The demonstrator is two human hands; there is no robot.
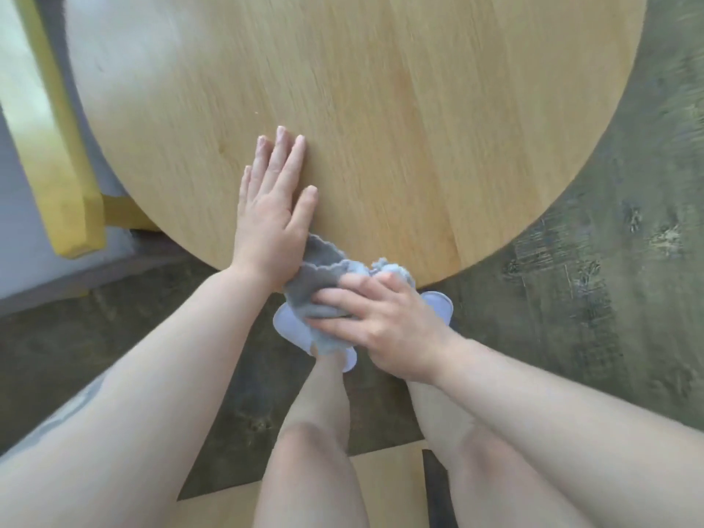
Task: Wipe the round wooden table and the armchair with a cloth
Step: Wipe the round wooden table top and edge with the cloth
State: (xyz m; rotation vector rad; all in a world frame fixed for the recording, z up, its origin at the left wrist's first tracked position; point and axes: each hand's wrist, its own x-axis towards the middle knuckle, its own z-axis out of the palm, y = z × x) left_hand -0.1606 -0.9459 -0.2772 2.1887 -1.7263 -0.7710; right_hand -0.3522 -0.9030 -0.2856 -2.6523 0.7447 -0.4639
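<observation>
Round pale-wood bench (381, 108), grain running lengthwise, surface bare and matte. Grey cloth (320, 276), crumpled with scalloped hem, at the bench's near edge, half hanging off it. Left hand (272, 211) open, flat on the bench just beside the cloth. Right hand (381, 322) closed on the cloth. Yellow armchair arm (61, 146) left of the bench.
</observation>
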